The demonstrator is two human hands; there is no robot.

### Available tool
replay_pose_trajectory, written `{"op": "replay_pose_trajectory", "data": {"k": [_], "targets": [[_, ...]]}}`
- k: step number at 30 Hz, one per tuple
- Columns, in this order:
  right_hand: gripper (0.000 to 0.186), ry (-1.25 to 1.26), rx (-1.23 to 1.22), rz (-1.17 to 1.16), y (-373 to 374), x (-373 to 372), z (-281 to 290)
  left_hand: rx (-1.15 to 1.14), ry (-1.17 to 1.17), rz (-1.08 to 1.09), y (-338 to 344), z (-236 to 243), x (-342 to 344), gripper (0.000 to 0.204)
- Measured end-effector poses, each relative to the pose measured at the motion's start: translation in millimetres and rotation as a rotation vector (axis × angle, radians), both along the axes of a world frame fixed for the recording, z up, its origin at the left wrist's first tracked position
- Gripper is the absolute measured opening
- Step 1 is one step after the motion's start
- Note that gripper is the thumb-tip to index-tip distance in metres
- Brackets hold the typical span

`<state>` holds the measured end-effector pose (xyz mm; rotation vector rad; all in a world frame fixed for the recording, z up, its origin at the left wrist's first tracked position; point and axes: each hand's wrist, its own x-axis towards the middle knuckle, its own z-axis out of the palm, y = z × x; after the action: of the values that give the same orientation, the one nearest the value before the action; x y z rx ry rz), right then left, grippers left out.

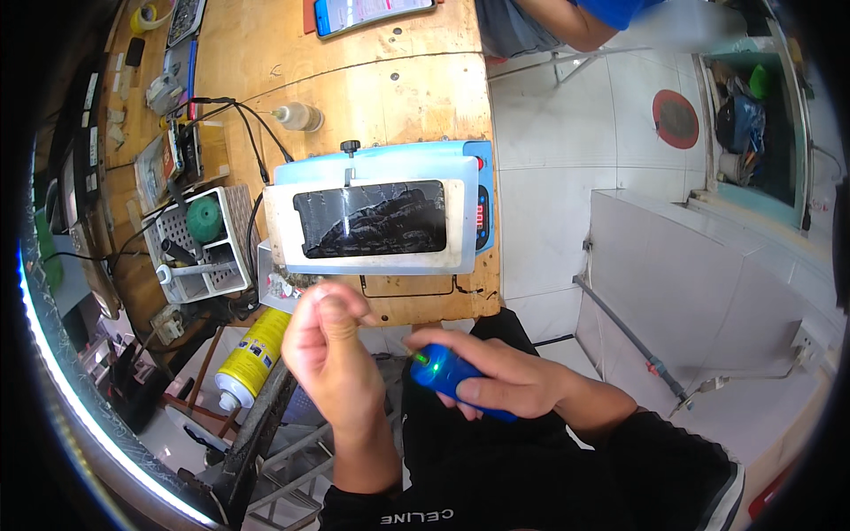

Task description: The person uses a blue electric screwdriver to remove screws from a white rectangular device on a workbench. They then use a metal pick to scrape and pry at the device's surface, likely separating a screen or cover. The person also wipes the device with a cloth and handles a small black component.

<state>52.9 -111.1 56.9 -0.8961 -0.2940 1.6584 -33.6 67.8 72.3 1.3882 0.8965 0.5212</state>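
Observation:
My right hand (513, 376) is wrapped round a blue handheld electric tool (450, 372) with a green light glowing near its tip. To its left, my left hand (332, 350) is raised with the fingers curled and the thumb pressed against them; whatever may be pinched there is hidden. Just beyond both hands, a blue heating machine (390, 152) with a red digital display stands at the table's front. On it lies a pale frame (282, 232) holding a dark phone screen (376, 219), its surface streaked with wrinkled black film. Neither hand touches the machine.
A white basket (232, 276) with a green ball-shaped thing stands left of the machine. Below it lies a yellow spray can (252, 358). A small bottle (299, 116) and black cables (252, 133) sit farther back. Another person's arm (567, 22) shows at the top.

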Motion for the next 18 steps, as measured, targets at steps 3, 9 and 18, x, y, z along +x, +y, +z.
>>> {"op": "replay_pose_trajectory", "data": {"k": [3, 9, 18], "targets": [[0.071, -0.093, 0.122, 0.126, -2, 11, 7, 0.003, -0.154, 0.092, 10, 17, 2, 0.029], [0.073, -0.100, -0.076, 0.205, -17, 51, 19, 0.367, -0.031, 0.240, 6, 28, -1, 0.018], [0.076, -1.233, 0.119, -0.074, 40, 132, 7, 0.260, 0.280, 0.316, -55, 20, -86, 0.016]]}}
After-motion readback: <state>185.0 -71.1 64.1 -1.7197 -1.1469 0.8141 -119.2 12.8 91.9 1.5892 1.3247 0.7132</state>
